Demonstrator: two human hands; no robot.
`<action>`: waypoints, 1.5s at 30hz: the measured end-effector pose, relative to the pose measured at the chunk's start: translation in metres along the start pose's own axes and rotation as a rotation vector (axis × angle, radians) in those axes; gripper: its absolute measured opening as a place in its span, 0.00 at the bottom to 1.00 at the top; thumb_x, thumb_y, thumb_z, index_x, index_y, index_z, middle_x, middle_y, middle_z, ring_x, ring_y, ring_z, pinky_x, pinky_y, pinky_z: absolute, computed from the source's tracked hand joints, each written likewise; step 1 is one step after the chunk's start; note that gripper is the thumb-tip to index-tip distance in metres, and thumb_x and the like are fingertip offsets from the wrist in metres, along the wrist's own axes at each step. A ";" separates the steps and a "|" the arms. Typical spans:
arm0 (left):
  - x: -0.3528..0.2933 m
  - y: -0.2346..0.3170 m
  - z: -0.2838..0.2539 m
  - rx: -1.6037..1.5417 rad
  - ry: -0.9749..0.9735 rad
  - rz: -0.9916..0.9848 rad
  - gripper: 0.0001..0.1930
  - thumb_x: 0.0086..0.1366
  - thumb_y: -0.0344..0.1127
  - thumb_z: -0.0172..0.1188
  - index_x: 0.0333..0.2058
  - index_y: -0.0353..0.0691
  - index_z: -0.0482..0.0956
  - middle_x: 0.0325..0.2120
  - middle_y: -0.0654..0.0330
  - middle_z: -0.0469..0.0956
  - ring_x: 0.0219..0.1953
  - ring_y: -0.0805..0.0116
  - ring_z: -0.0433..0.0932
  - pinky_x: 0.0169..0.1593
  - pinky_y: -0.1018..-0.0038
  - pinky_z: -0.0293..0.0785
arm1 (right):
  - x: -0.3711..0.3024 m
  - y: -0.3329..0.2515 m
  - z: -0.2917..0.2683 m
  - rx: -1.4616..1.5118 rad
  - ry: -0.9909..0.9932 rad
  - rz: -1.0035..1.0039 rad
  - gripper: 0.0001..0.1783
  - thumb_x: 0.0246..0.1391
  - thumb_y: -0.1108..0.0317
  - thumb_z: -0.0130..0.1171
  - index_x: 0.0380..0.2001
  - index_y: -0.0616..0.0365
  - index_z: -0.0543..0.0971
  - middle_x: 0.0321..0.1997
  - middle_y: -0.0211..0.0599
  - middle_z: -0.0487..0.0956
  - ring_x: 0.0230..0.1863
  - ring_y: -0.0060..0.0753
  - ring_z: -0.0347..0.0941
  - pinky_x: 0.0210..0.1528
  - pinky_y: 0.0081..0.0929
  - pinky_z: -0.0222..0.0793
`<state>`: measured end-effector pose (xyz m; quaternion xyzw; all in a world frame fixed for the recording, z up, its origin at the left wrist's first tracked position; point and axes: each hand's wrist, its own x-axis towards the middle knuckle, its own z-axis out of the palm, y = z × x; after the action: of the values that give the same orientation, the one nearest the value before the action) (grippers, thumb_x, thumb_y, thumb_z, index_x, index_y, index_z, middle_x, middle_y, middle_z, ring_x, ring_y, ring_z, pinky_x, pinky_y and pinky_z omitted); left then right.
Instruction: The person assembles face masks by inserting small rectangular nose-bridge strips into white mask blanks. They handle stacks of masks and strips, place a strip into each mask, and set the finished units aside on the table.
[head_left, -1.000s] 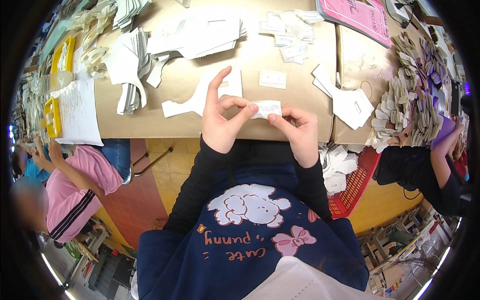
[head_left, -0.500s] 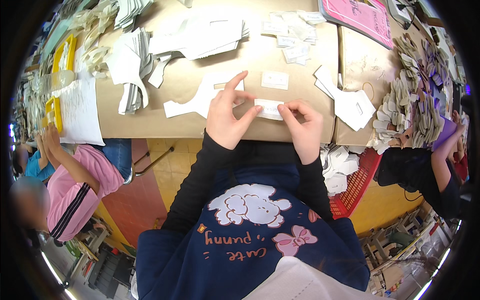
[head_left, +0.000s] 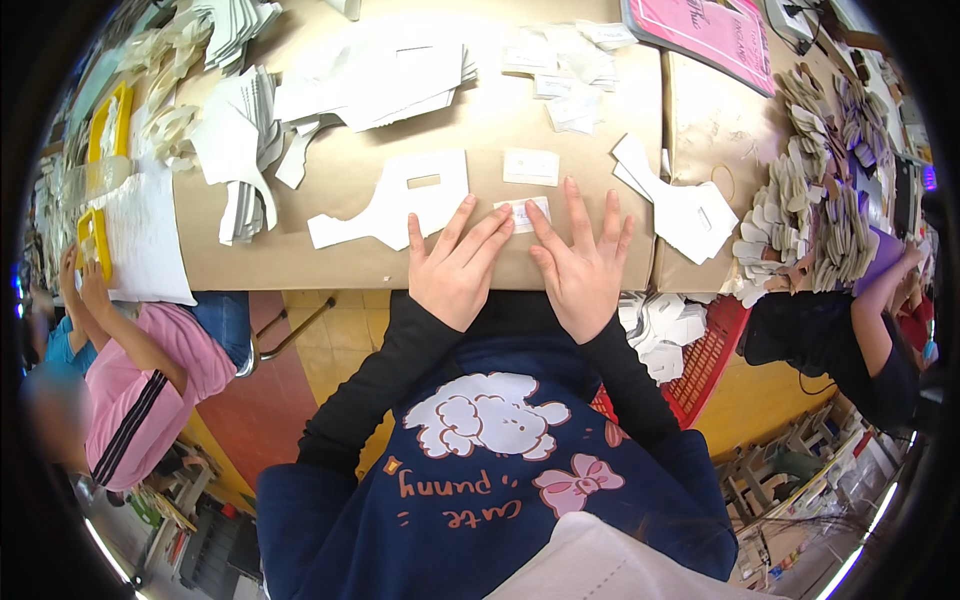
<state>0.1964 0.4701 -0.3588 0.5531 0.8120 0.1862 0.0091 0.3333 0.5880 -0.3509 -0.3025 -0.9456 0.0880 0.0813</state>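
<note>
A small white printed label (head_left: 524,214) lies on the brown-covered table in front of me. My left hand (head_left: 452,268) is spread flat beside it, its fingertips at the label's left end. At the other end rests my right hand (head_left: 583,262), fingers stretched out and index fingertip on the label. Neither hand grips anything. A second white label (head_left: 530,167) lies just beyond. Left of it is a white cut-out piece (head_left: 398,204) with a rectangular slot. To the right, more white slotted pieces (head_left: 690,218) overlap.
Stacks of white cut-outs (head_left: 375,80) and a loose pile of labels (head_left: 565,70) lie farther back. Bundled pale pieces (head_left: 790,205) fill the right side. A red basket (head_left: 712,350) stands below the table edge. A person in pink (head_left: 160,370) works at the left.
Both hands have let go of the label, which was pinched between them above the table. It now lies on the table, with my fingers flattened out at its ends.
</note>
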 end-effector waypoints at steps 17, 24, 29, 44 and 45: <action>0.016 -0.075 -0.031 -0.051 0.155 -0.222 0.24 0.60 0.35 0.67 0.54 0.35 0.74 0.53 0.49 0.76 0.57 0.49 0.73 0.58 0.58 0.68 | -0.017 -0.030 -0.007 0.241 -0.094 -0.091 0.29 0.56 0.56 0.63 0.62 0.44 0.73 0.73 0.39 0.63 0.74 0.53 0.53 0.73 0.56 0.43; 0.013 -0.044 -0.060 -0.999 0.094 -0.621 0.14 0.61 0.28 0.67 0.45 0.37 0.74 0.28 0.59 0.83 0.29 0.76 0.78 0.37 0.81 0.70 | -0.002 -0.016 -0.031 1.006 -0.020 0.154 0.29 0.49 0.75 0.69 0.57 0.60 0.76 0.54 0.44 0.78 0.48 0.39 0.77 0.50 0.30 0.72; 0.021 -0.009 -0.041 -0.965 -0.157 -0.484 0.11 0.61 0.26 0.67 0.41 0.33 0.78 0.32 0.63 0.81 0.32 0.79 0.77 0.35 0.81 0.73 | 0.018 0.008 -0.025 1.362 0.010 0.428 0.32 0.52 0.84 0.63 0.62 0.67 0.69 0.48 0.41 0.80 0.39 0.22 0.77 0.44 0.22 0.74; 0.028 -0.006 -0.017 -0.758 -0.026 -0.507 0.07 0.56 0.28 0.70 0.35 0.38 0.84 0.26 0.62 0.77 0.21 0.74 0.69 0.27 0.77 0.67 | 0.040 0.036 -0.013 0.898 -0.093 0.140 0.08 0.51 0.80 0.66 0.37 0.65 0.84 0.34 0.35 0.81 0.32 0.21 0.77 0.34 0.18 0.73; 0.028 -0.006 -0.018 -0.745 -0.039 -0.505 0.07 0.56 0.28 0.70 0.35 0.38 0.84 0.26 0.62 0.77 0.21 0.74 0.69 0.27 0.77 0.67 | 0.041 0.037 -0.013 0.892 -0.108 0.142 0.08 0.51 0.80 0.67 0.37 0.65 0.84 0.34 0.35 0.81 0.32 0.21 0.77 0.34 0.18 0.73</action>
<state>0.1763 0.4887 -0.3385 0.2999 0.7989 0.4472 0.2680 0.3239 0.6436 -0.3417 -0.2971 -0.7950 0.5078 0.1478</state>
